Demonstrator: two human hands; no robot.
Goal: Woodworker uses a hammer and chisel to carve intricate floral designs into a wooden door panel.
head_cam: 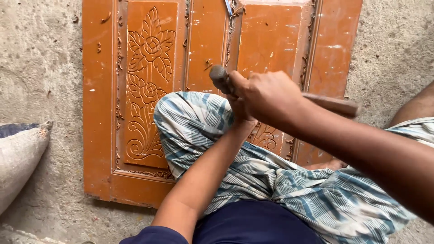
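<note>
From the head camera I see my right hand clamped around a wooden-handled hammer, its dark metal head raised over an orange carved door panel lying flat on the concrete floor. My left hand sits just beneath the right, mostly hidden behind it, so I cannot tell whether it is closed on anything. A knee in blue checked cloth rests across the panel's lower half. A grey sack lies on the floor at left.
</note>
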